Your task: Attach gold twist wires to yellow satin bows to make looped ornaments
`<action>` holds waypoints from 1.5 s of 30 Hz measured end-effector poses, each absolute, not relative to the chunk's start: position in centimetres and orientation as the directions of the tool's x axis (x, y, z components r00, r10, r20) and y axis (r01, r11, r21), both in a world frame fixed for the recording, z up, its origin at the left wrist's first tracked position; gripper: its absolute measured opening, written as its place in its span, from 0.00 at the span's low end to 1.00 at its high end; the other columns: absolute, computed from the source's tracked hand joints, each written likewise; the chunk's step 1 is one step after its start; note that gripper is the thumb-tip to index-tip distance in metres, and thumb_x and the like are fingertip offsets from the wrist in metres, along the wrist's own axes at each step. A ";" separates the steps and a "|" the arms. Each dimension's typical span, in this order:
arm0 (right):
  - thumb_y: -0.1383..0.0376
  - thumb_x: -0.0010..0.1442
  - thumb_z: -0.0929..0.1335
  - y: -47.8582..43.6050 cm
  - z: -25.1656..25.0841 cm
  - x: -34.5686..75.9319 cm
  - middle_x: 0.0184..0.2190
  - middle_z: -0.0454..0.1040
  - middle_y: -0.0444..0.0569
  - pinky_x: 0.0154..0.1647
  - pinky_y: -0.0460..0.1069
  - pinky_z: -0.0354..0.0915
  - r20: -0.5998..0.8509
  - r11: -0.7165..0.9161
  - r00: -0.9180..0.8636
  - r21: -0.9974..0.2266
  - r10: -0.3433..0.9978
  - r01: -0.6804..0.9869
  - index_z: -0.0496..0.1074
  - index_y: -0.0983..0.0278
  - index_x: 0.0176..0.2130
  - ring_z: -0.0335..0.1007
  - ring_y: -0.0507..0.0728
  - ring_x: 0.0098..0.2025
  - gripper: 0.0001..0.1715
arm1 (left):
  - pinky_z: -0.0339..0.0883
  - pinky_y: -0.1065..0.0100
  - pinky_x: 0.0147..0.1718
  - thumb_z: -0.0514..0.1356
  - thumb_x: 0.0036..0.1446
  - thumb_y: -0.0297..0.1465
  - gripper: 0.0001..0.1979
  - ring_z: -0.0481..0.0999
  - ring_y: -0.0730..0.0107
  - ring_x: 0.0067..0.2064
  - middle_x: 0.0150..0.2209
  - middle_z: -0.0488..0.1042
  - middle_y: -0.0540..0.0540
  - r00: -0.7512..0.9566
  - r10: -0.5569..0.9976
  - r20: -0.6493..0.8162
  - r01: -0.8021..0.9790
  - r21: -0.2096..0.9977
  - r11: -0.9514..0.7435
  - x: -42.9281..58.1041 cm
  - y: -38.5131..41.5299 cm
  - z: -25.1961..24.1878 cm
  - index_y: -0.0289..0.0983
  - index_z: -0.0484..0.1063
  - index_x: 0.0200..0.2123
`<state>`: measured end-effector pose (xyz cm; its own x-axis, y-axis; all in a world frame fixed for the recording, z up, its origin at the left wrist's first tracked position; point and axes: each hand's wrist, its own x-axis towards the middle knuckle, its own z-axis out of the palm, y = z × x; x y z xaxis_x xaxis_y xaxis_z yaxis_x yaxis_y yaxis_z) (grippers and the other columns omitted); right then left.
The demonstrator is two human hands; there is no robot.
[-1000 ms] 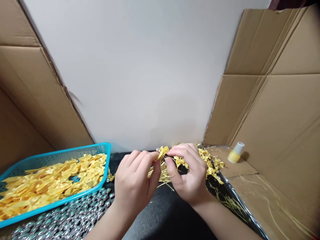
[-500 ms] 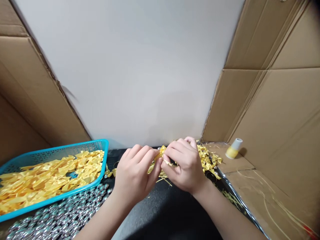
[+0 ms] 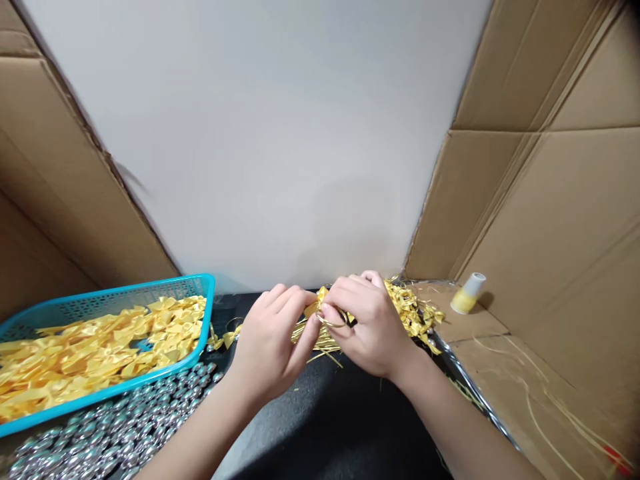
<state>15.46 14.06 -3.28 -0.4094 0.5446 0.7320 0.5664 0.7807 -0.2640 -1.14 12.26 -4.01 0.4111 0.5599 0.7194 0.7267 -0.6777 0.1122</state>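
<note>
Between my two hands, at the centre of the head view, is a yellow ribbon bow (image 3: 323,293), partly hidden by fingers. My left hand (image 3: 273,340) pinches its left side with thumb and forefinger. My right hand (image 3: 365,323) is closed on the bow's other side, and a gold tie (image 3: 334,323) curves out in a loop by its thumb. Under the hands lie several straight gold ties (image 3: 325,343) on the black tabletop (image 3: 320,427). Just right of my right hand is a pile of yellow bows (image 3: 415,310) with ties and some silver beads.
A turquoise basket (image 3: 211,307) of yellow bows stands at the left. Many shiny silver beads (image 3: 130,420) lie in front of it. At the right, a white-and-yellow thread spool (image 3: 469,293) stands on cardboard with loose yellow strands (image 3: 530,400). Cardboard walls (image 3: 575,220) flank a pale panel (image 3: 280,133).
My hands have shifted slightly left while staying together at the bow. The gold tie now shows as a rounded loop near my right thumb.
</note>
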 end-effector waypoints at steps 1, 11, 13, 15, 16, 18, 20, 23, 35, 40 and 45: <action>0.64 0.64 0.60 14.0 -3.2 15.5 0.24 0.70 0.43 0.37 0.50 0.48 0.728 0.782 -0.419 -0.257 0.543 0.567 0.67 0.64 0.26 0.61 0.50 0.28 0.17 | 0.58 0.65 0.30 0.51 0.63 0.26 0.06 0.64 0.65 0.30 0.29 0.69 0.46 0.414 0.554 0.723 0.727 0.104 -0.679 -1.2 12.3 -4.0 0.34 0.65 0.35; 0.67 0.61 0.61 13.5 -3.1 15.3 0.23 0.69 0.42 0.36 0.50 0.47 0.743 0.789 -0.422 -0.226 0.519 0.572 0.68 0.64 0.25 0.60 0.50 0.28 0.14 | 0.56 0.67 0.28 0.52 0.61 0.23 0.07 0.63 0.68 0.28 0.26 0.68 0.49 0.290 0.535 0.793 0.750 0.159 -0.642 -0.7 12.3 -4.7 0.36 0.64 0.31; 0.67 0.60 0.61 13.6 -3.2 15.1 0.22 0.68 0.42 0.36 0.50 0.48 0.762 0.783 -0.386 -0.244 0.520 0.572 0.66 0.64 0.24 0.59 0.50 0.26 0.14 | 0.55 0.69 0.27 0.53 0.61 0.23 0.09 0.62 0.70 0.26 0.23 0.66 0.51 0.247 0.533 0.809 0.749 0.190 -0.635 -0.5 12.3 -4.9 0.37 0.62 0.28; 0.67 0.59 0.61 13.8 -3.4 15.1 0.21 0.67 0.42 0.36 0.50 0.48 0.775 0.774 -0.349 -0.268 0.527 0.574 0.65 0.64 0.22 0.58 0.50 0.26 0.15 | 0.55 0.70 0.26 0.53 0.60 0.23 0.10 0.62 0.72 0.25 0.22 0.63 0.52 0.223 0.541 0.811 0.746 0.215 -0.630 -0.5 12.3 -4.9 0.37 0.60 0.26; 0.66 0.59 0.61 13.9 -3.5 15.2 0.20 0.67 0.42 0.36 0.50 0.48 0.776 0.769 -0.336 -0.280 0.534 0.574 0.64 0.64 0.22 0.57 0.50 0.25 0.14 | 0.55 0.70 0.26 0.54 0.59 0.23 0.10 0.61 0.72 0.24 0.21 0.62 0.53 0.220 0.547 0.808 0.747 0.222 -0.627 -0.5 12.3 -4.9 0.37 0.60 0.25; 0.66 0.58 0.62 14.2 -3.6 15.3 0.20 0.66 0.42 0.36 0.49 0.48 0.764 0.756 -0.321 -0.314 0.560 0.574 0.63 0.64 0.21 0.58 0.50 0.25 0.14 | 0.55 0.71 0.26 0.54 0.58 0.23 0.10 0.61 0.73 0.24 0.21 0.61 0.53 0.222 0.556 0.801 0.751 0.224 -0.622 -0.5 12.3 -4.8 0.37 0.59 0.24; 0.66 0.57 0.62 14.5 -3.6 15.5 0.20 0.65 0.41 0.36 0.49 0.49 0.743 0.745 -0.316 -0.351 0.590 0.567 0.63 0.64 0.21 0.58 0.50 0.25 0.13 | 0.55 0.71 0.26 0.54 0.57 0.24 0.10 0.61 0.73 0.24 0.20 0.61 0.54 0.231 0.571 0.788 0.751 0.228 -0.619 -0.6 12.4 -4.6 0.37 0.60 0.24; 0.67 0.57 0.63 14.7 -3.5 15.7 0.20 0.65 0.40 0.36 0.49 0.49 0.699 0.738 -0.332 -0.419 0.634 0.529 0.63 0.64 0.22 0.59 0.49 0.26 0.12 | 0.55 0.70 0.27 0.53 0.57 0.24 0.09 0.62 0.72 0.25 0.21 0.61 0.53 0.230 0.616 0.754 0.739 0.277 -0.614 -0.7 12.3 -4.4 0.37 0.61 0.24; 0.65 0.59 0.64 14.2 -2.5 16.6 0.26 0.68 0.41 0.35 0.48 0.57 0.551 0.671 -0.382 -0.609 0.741 0.423 0.65 0.63 0.31 0.63 0.50 0.30 0.05 | 0.56 0.71 0.26 0.47 0.65 0.35 0.17 0.60 0.73 0.26 0.22 0.60 0.53 0.190 0.883 0.429 0.460 0.756 -0.467 -0.7 11.7 -3.7 0.37 0.60 0.24; 0.59 0.60 0.65 14.4 -2.7 16.4 0.27 0.68 0.41 0.31 0.46 0.57 0.418 0.570 -0.402 -0.703 0.815 0.425 0.65 0.62 0.34 0.64 0.50 0.30 0.09 | 0.55 0.71 0.26 0.48 0.64 0.37 0.17 0.58 0.73 0.26 0.23 0.59 0.53 0.213 0.915 0.342 0.422 0.813 -0.402 -0.9 11.8 -3.5 0.37 0.59 0.24; 0.61 0.63 0.61 14.2 -2.6 16.1 0.20 0.60 0.39 0.26 0.46 0.51 0.409 0.587 -0.446 -0.698 0.796 0.409 0.61 0.64 0.24 0.55 0.48 0.24 0.17 | 0.53 0.72 0.23 0.50 0.64 0.37 0.17 0.56 0.75 0.24 0.21 0.57 0.54 0.254 0.908 0.334 0.470 0.778 -0.418 -1.0 11.7 -3.0 0.37 0.59 0.23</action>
<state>16.14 14.25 -2.65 -0.4455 0.7964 0.4089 0.4095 0.5874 -0.6980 -0.98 11.67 -3.02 0.2540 0.9077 0.3338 0.4696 -0.4175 0.7779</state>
